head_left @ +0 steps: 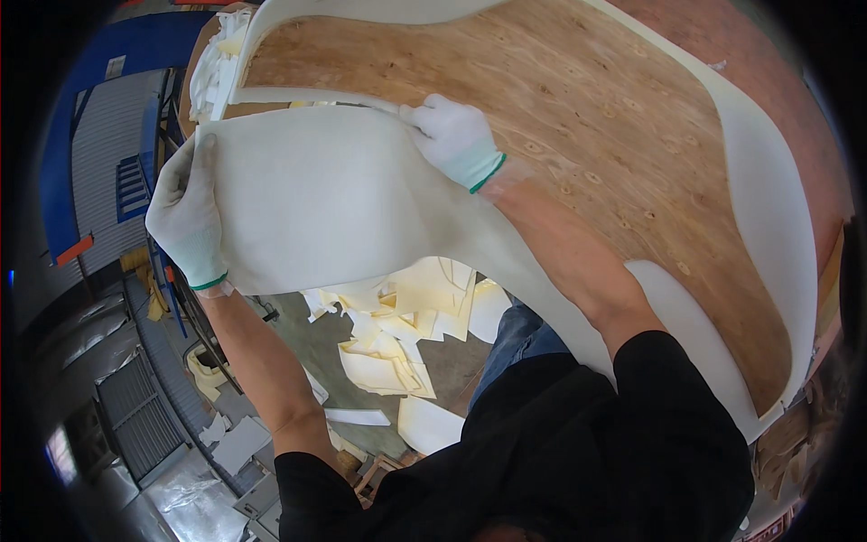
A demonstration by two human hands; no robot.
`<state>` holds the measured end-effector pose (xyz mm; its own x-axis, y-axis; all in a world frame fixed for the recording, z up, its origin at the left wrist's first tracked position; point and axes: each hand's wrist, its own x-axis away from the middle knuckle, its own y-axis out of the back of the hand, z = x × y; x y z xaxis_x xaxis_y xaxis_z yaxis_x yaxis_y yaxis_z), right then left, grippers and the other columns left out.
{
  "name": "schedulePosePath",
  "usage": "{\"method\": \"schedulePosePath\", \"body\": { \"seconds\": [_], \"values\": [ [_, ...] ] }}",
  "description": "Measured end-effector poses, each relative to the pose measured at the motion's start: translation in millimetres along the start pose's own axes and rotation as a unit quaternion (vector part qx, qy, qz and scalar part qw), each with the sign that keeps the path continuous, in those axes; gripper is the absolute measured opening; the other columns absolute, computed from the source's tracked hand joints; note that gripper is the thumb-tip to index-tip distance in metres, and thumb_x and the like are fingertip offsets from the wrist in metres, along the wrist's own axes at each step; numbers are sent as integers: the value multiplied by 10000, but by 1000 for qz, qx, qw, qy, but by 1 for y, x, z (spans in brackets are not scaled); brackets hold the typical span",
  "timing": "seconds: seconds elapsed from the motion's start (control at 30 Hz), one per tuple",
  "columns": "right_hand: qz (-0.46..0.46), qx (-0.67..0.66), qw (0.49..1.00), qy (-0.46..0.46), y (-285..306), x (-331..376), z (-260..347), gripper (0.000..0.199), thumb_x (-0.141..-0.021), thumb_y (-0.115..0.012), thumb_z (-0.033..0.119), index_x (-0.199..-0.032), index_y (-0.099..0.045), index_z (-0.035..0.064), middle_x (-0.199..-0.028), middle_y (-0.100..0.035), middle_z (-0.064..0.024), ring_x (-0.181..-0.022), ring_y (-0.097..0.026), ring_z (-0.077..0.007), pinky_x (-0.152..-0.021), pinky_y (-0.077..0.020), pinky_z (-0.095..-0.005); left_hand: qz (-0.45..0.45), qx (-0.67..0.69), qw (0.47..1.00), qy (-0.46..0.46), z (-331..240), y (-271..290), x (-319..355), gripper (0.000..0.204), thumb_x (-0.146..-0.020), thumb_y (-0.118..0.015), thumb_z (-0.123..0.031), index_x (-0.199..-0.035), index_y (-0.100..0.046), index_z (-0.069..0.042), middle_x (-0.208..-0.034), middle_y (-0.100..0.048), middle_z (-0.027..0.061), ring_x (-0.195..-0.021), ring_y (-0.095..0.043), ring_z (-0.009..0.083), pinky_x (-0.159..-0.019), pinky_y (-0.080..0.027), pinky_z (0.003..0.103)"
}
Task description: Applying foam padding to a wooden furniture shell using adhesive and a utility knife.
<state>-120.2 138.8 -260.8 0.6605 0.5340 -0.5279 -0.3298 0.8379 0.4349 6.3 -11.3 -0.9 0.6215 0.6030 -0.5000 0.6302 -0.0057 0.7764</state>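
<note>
A wide white foam sheet [316, 199] hangs off the near left side of a large plywood panel [587, 117]. My left hand [188, 212], in a white glove with a green cuff, is closed on the sheet's left edge, thumb on top and fingers partly hidden behind. At the sheet's far edge my right hand [452, 140], gloved alike, has its fingers closed on the foam. The sheet looks lifted and gently curved between both hands, and it narrows toward my body. More white foam [781, 199] with wavy edges borders the panel.
Cream and white foam offcuts [388, 352] lie on the floor below the sheet. White scraps [215, 77] are heaped beyond my left hand. Blue and grey equipment [104, 135] stands at the left. My jeans-clad leg [522, 339] is close to the panel.
</note>
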Motion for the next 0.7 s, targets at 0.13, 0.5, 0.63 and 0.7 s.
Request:
{"method": "schedulePosePath", "body": {
  "seconds": [0.13, 0.5, 0.63, 0.7],
  "values": [
    [23, -8, 1000, -14, 11, 22, -4, 221, -834, -624, 185, -1033, -716, 164, -789, -595, -77, -678, -624, -294, -580, -514, -420, 12, -13, 1000, 0, 5, 7, -1, 244, -908, -754, -193, -1083, -757, -22, -902, -757, 69, -793, -670, 78, -721, -508, 187],
    [43, 17, 999, -28, 15, 30, -13, 219, -854, -626, 202, -1041, -737, 181, -787, -601, -66, -695, -621, -283, -580, -503, -410, 11, -5, 1000, -1, 12, 8, -4, 242, -912, -749, -191, -1093, -756, -29, -923, -759, 65, -807, -669, 71, -732, -506, 182],
    [44, 21, 998, -45, 12, 27, -13, 214, -850, -632, 198, -1033, -741, 183, -783, -602, -64, -689, -622, -285, -583, -510, -410, 11, 0, 1000, 9, 12, 5, -3, 231, -918, -742, -183, -1092, -757, -33, -922, -759, 61, -803, -668, 68, -730, -508, 182],
    [65, 34, 996, -54, 12, 26, -12, 213, -848, -637, 198, -1033, -742, 184, -783, -603, -63, -692, -625, -284, -589, -515, -406, 12, 10, 1000, -7, 12, 6, -3, 221, -924, -733, -173, -1095, -757, -36, -928, -759, 63, -809, -669, 69, -730, -509, 182]
  ]
}}
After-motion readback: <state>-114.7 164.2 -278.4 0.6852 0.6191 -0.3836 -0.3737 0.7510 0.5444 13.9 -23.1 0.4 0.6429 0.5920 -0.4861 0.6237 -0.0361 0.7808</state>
